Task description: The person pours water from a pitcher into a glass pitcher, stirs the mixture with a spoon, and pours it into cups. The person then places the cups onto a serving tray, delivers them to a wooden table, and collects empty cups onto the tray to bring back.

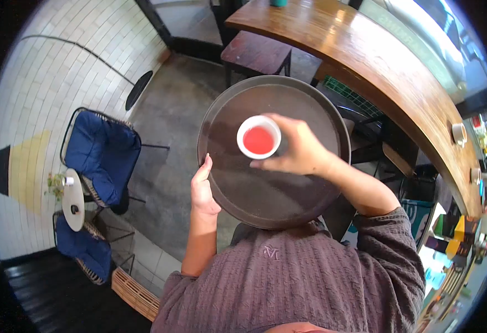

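A round dark brown tray [277, 194] is held in front of my body. My left hand [202, 191] grips its left rim, with the thumb on the edge and the other fingers hidden beneath. Over the upper middle of the tray, my right hand [299, 145] is closed around the side of a white cup [259, 137]. The cup is upright and looks filled with something red, seemingly a drink. Whether its base touches the tray cannot be made out. Nothing else sits on the tray.
A long curved wooden counter [365, 44] runs along the right, bearing a white cup [459, 133] near its outer edge. A dark wooden stool [256, 51] stands ahead. To the left are a blue cushioned chair [96, 150] and a small oval table [73, 202].
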### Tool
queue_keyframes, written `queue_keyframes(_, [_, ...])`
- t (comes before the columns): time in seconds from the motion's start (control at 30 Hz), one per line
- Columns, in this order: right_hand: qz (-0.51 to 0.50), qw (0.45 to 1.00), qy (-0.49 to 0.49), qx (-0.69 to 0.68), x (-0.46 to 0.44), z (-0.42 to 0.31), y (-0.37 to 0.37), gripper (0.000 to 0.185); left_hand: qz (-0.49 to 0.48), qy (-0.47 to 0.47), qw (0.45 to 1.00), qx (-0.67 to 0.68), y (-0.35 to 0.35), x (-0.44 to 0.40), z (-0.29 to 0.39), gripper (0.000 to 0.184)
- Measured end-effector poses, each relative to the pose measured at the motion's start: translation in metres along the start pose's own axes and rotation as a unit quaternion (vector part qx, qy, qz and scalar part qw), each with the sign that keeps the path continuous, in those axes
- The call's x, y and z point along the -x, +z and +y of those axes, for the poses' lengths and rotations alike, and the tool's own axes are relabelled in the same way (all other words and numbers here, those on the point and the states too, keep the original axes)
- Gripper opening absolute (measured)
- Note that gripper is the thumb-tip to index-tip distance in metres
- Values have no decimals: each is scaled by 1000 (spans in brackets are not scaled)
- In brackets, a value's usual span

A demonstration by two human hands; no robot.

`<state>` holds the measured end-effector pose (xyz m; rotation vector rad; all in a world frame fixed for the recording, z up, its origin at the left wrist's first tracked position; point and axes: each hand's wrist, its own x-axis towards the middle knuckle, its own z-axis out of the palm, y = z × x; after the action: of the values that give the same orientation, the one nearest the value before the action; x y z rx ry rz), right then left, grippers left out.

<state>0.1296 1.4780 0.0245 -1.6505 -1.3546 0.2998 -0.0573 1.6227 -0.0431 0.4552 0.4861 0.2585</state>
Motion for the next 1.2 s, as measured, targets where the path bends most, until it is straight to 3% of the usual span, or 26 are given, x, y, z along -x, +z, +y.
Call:
queue_keyframes(0.07, [48, 999, 10, 5, 4, -2, -39, 64, 14, 8, 1000, 5, 6, -2, -7, 34])
queue_keyframes(0.27, [219, 956, 105, 162, 18, 35, -175, 61, 80, 31, 996, -33, 19, -14, -36, 36])
queue_keyframes(0.3, [247, 933, 100, 242, 21, 55, -200, 61, 83, 40, 995, -37, 24, -15, -42, 36])
queue_keyframes(0.4, [268, 900, 148, 309, 26, 106, -276, 73, 77, 69, 994, -45, 36, -19, -63, 39])
queue_keyframes(0.47, [281, 863, 220, 356, 25, 129, -311, 80, 177, 92, 978, -62, 48, -20, -78, 40])
queue_keyframes(0.53, [279, 865, 216, 357, 28, 174, -346, 83, 188, 105, 974, -65, 52, -21, -90, 40])
queue_keyframes(0.8, [297, 856, 261, 334, 36, 266, -397, 81, 230, 150, 961, -25, 60, -13, -124, 39])
queue_keyframes(1.0, [296, 855, 263, 336, 36, 279, -402, 82, 192, 173, 966, 9, 75, -5, -140, 41])
queue_keyframes(1.2, [307, 859, 257, 318, 34, 282, -401, 80, 216, 188, 958, 5, 80, 0, -152, 40])
